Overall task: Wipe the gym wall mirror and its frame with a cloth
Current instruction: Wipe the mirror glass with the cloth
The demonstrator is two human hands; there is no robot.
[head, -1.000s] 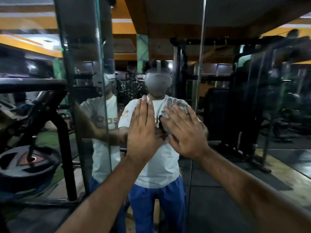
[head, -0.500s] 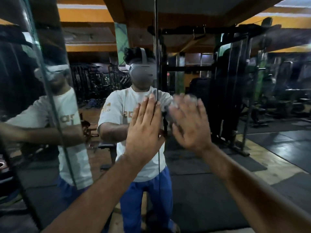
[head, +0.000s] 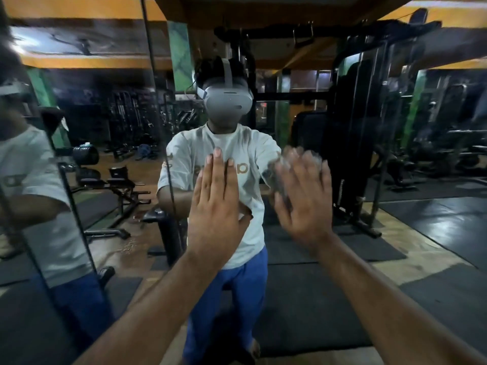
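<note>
Both hands slid right across the mirror since before. Left hand lies flat on the glass, fingers straight, holding nothing. Right hand, blurry, presses a pale cloth against it with spread fingers.

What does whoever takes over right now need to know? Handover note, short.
Left hand: flat, fingers straight, pressed on the mirror, holds nothing.
Right hand: flat, motion-blurred, pressing a pale cloth to the glass.
Mirror seam runs just left of the left hand.
Done: cannot tell how much glass is wiped.
Left: the remaining glass, then the frame, which is not clearly in view.
</note>
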